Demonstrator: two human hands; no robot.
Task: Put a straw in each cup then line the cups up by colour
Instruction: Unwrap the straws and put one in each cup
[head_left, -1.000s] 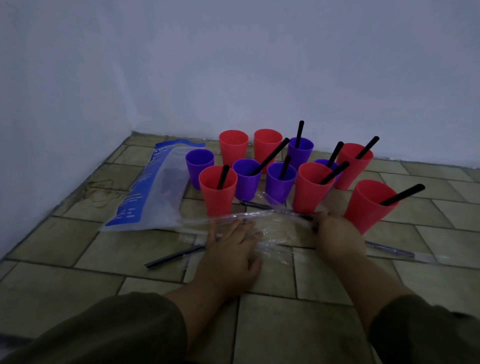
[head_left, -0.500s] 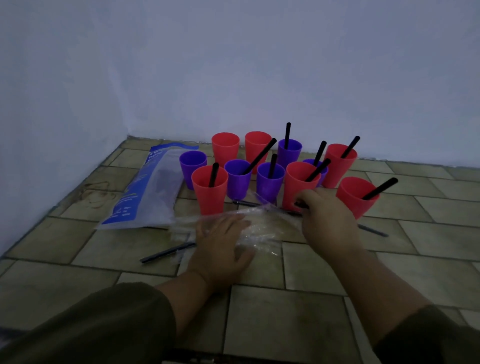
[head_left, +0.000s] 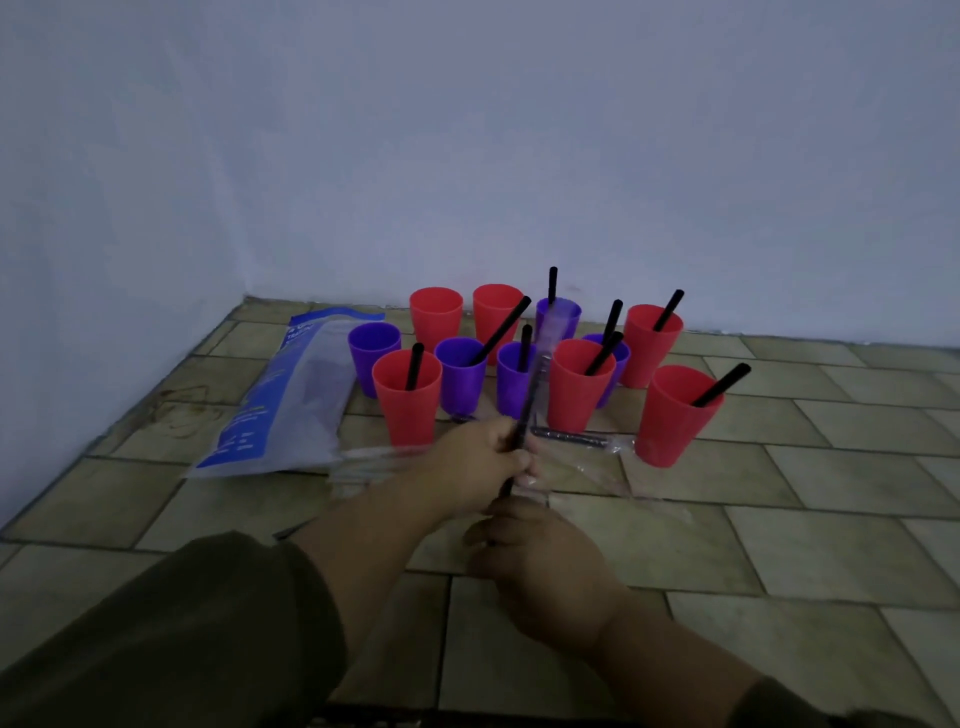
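Cups, six red, five purple, eight straws inside, one wrapped straw held

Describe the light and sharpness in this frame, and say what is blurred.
Head view: dim, bluish, flat light with no glare; the wrapped straw gripped by the left hand and right hand smears at its clear upper end; the cups look fairly sharp; the floor tile lines seem to bow toward the edges.

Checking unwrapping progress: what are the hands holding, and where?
One wrapped black straw: left hand around its middle, right hand at its lower end.
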